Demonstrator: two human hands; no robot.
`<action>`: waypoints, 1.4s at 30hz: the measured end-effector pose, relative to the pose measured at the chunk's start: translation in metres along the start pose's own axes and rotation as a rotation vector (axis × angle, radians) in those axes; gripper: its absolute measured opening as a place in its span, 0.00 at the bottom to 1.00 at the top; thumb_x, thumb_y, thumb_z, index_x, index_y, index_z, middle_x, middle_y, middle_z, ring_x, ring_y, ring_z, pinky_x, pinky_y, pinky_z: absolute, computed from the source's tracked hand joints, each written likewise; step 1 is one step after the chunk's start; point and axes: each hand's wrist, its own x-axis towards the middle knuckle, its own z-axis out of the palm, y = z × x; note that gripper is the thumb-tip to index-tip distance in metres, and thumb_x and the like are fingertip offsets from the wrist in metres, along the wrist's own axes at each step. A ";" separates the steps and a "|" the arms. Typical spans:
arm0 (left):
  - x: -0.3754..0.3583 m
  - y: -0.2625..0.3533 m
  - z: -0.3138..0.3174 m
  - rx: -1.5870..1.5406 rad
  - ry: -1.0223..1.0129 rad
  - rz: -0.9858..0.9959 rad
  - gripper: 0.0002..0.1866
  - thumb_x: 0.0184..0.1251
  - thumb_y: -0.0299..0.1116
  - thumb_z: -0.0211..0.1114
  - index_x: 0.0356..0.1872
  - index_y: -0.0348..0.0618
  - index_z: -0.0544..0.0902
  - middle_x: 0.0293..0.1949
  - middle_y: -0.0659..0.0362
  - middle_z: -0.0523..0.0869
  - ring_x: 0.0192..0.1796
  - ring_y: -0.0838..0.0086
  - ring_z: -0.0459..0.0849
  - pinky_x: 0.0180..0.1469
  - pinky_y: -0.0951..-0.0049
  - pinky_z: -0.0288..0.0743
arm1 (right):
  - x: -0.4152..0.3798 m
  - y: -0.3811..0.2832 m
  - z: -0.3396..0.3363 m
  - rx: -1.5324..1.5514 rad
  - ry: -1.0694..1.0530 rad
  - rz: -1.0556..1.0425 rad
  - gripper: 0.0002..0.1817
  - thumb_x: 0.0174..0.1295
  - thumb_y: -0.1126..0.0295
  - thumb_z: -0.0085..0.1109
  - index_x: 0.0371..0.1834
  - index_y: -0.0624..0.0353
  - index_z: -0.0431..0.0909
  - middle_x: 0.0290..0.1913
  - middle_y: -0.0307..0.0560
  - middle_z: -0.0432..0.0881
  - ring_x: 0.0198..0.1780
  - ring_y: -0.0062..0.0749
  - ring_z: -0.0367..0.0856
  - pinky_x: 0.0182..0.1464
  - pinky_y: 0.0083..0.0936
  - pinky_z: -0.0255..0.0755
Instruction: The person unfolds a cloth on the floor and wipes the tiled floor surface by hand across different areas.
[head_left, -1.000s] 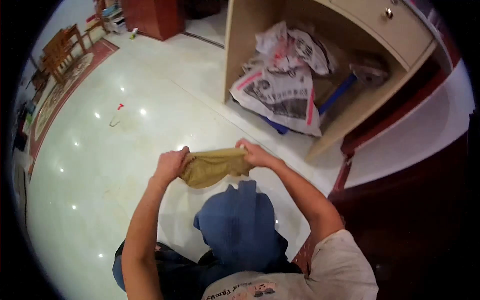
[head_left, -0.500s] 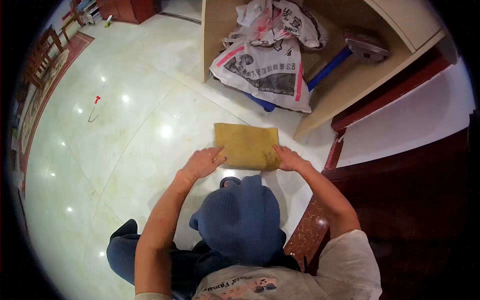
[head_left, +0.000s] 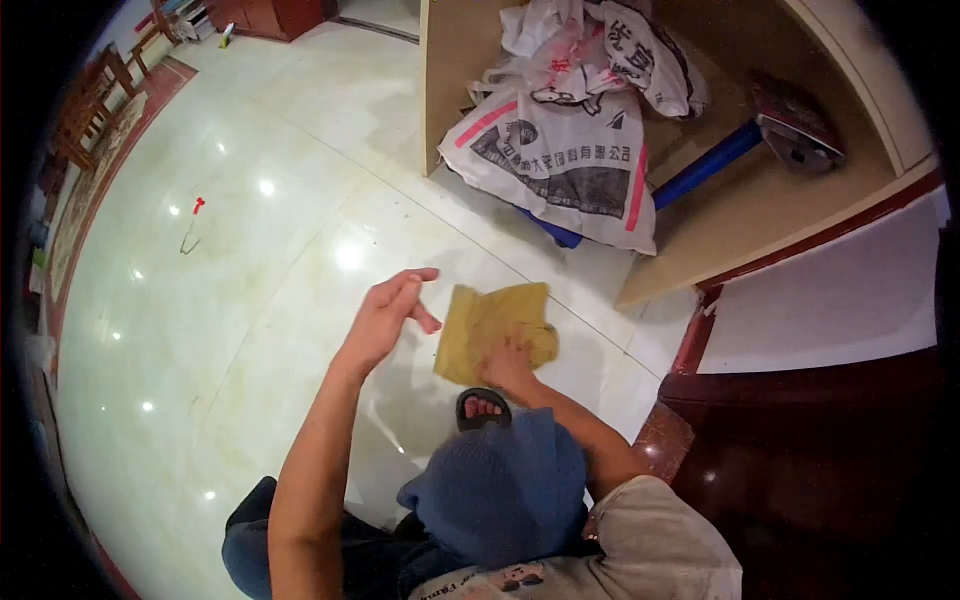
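Observation:
A yellow-brown cloth (head_left: 465, 335) lies on the floor, its right part folded over and bulging. My right hand (head_left: 512, 362) is on the folded part, its fingers on the fabric and somewhat blurred. Just left of the cloth, my left hand (head_left: 390, 312) is raised off it with thumb and fingers apart, holding nothing. My sandalled foot (head_left: 483, 408) is right below the cloth, by my bent knee in blue trousers (head_left: 500, 490).
A wooden cabinet (head_left: 740, 220) stands ahead, holding white printed sacks (head_left: 570, 160) and a blue-handled tool (head_left: 710, 165). Dark red wooden furniture (head_left: 800, 450) is at the right. A small red-tipped item (head_left: 195, 210) lies on the pale tiled floor (head_left: 270, 330).
The cloth's right side has been folded inward, with my right hand moving left to its middle. My left hand has let go of the left edge and lifted. The view has shifted slightly.

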 end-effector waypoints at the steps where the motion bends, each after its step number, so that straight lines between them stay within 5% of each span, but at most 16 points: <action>1: 0.003 0.001 0.006 -0.005 -0.030 0.041 0.24 0.78 0.45 0.44 0.59 0.36 0.74 0.27 0.54 0.84 0.37 0.72 0.85 0.49 0.70 0.75 | -0.001 -0.005 -0.004 -0.041 -0.048 -0.100 0.46 0.54 0.46 0.60 0.76 0.33 0.49 0.76 0.56 0.46 0.75 0.67 0.39 0.65 0.75 0.41; 2: 0.009 -0.012 0.014 -0.036 -0.087 -0.059 0.26 0.76 0.48 0.46 0.59 0.36 0.74 0.34 0.51 0.86 0.44 0.68 0.84 0.52 0.67 0.74 | 0.000 -0.007 -0.002 -0.109 -0.050 -0.186 0.46 0.53 0.45 0.61 0.76 0.32 0.49 0.76 0.55 0.46 0.75 0.66 0.39 0.65 0.75 0.42; 4: 0.020 -0.079 0.030 0.478 -0.079 0.015 0.26 0.73 0.49 0.51 0.60 0.39 0.74 0.43 0.47 0.85 0.50 0.60 0.83 0.55 0.63 0.73 | 0.003 -0.009 0.009 -0.225 -0.046 -0.345 0.46 0.53 0.44 0.61 0.75 0.28 0.48 0.76 0.53 0.46 0.75 0.64 0.40 0.65 0.74 0.44; 6: 0.005 -0.132 0.041 0.705 -0.130 0.014 0.23 0.64 0.42 0.58 0.57 0.40 0.75 0.46 0.43 0.83 0.50 0.50 0.81 0.54 0.58 0.73 | 0.002 -0.013 -0.006 -0.172 -0.080 -0.336 0.43 0.55 0.45 0.60 0.74 0.35 0.53 0.76 0.55 0.48 0.75 0.64 0.41 0.65 0.73 0.45; 9: -0.030 -0.171 0.060 0.857 -0.097 -0.161 0.25 0.60 0.39 0.61 0.58 0.41 0.72 0.57 0.46 0.78 0.59 0.55 0.77 0.57 0.55 0.71 | 0.010 -0.009 -0.014 -0.100 -0.084 -0.332 0.41 0.56 0.45 0.59 0.73 0.42 0.55 0.76 0.55 0.49 0.75 0.63 0.42 0.66 0.70 0.45; 13: -0.067 -0.226 0.081 1.199 -0.170 -0.028 0.29 0.60 0.41 0.62 0.62 0.44 0.70 0.68 0.55 0.67 0.71 0.64 0.63 0.63 0.46 0.62 | 0.006 0.003 0.002 0.017 0.070 -0.334 0.41 0.59 0.47 0.56 0.74 0.49 0.54 0.76 0.56 0.49 0.75 0.60 0.43 0.69 0.64 0.44; 16: -0.064 -0.229 0.092 1.331 -0.216 -0.059 0.29 0.61 0.44 0.61 0.63 0.45 0.70 0.68 0.56 0.67 0.70 0.61 0.63 0.64 0.49 0.60 | -0.010 0.022 0.014 -0.148 0.209 -0.301 0.43 0.58 0.44 0.56 0.74 0.50 0.53 0.73 0.61 0.53 0.72 0.64 0.50 0.66 0.62 0.52; 19: -0.043 -0.210 0.101 1.227 -0.326 -0.137 0.27 0.61 0.45 0.61 0.61 0.48 0.73 0.67 0.57 0.68 0.71 0.58 0.61 0.65 0.50 0.59 | -0.039 0.046 0.007 0.018 0.058 -0.010 0.41 0.62 0.46 0.53 0.75 0.51 0.51 0.74 0.65 0.47 0.74 0.69 0.42 0.70 0.62 0.42; 22: -0.014 -0.223 0.131 1.465 -0.331 0.220 0.25 0.58 0.45 0.62 0.57 0.51 0.77 0.66 0.57 0.69 0.71 0.58 0.59 0.64 0.51 0.59 | -0.063 0.084 0.020 -0.028 0.070 0.257 0.43 0.62 0.42 0.50 0.75 0.51 0.49 0.75 0.68 0.45 0.74 0.70 0.40 0.70 0.61 0.40; 25: 0.015 -0.253 0.155 1.387 -0.364 0.415 0.25 0.54 0.44 0.64 0.55 0.51 0.78 0.67 0.58 0.69 0.71 0.60 0.59 0.65 0.52 0.57 | -0.058 0.112 0.021 -0.005 0.077 0.328 0.46 0.61 0.39 0.48 0.76 0.53 0.46 0.76 0.66 0.41 0.75 0.68 0.36 0.71 0.61 0.38; 29: 0.031 -0.219 0.161 1.347 -0.312 0.441 0.25 0.54 0.40 0.62 0.56 0.49 0.77 0.67 0.58 0.68 0.70 0.60 0.61 0.67 0.51 0.55 | -0.033 0.111 -0.009 0.106 -0.015 0.438 0.49 0.60 0.40 0.50 0.76 0.55 0.41 0.77 0.63 0.36 0.76 0.65 0.32 0.72 0.59 0.35; 32: 0.050 -0.231 0.168 1.371 -0.285 0.452 0.23 0.58 0.39 0.59 0.57 0.49 0.77 0.65 0.58 0.70 0.70 0.60 0.61 0.69 0.50 0.53 | -0.011 0.132 0.009 0.115 0.182 0.388 0.50 0.53 0.40 0.57 0.75 0.52 0.48 0.75 0.65 0.45 0.73 0.73 0.41 0.69 0.64 0.42; 35: 0.071 -0.223 0.169 1.467 -0.286 0.418 0.21 0.63 0.38 0.55 0.57 0.49 0.77 0.63 0.57 0.72 0.69 0.58 0.62 0.71 0.50 0.49 | 0.008 0.127 -0.013 0.150 0.064 0.409 0.52 0.56 0.42 0.56 0.77 0.53 0.39 0.77 0.60 0.33 0.76 0.64 0.29 0.73 0.56 0.30; 42: 0.136 -0.204 0.129 1.724 -0.383 0.136 0.27 0.70 0.42 0.50 0.69 0.49 0.65 0.70 0.54 0.65 0.75 0.55 0.53 0.73 0.47 0.42 | 0.109 0.113 -0.055 0.210 0.063 0.242 0.52 0.55 0.47 0.58 0.77 0.52 0.38 0.78 0.56 0.35 0.77 0.62 0.31 0.73 0.56 0.33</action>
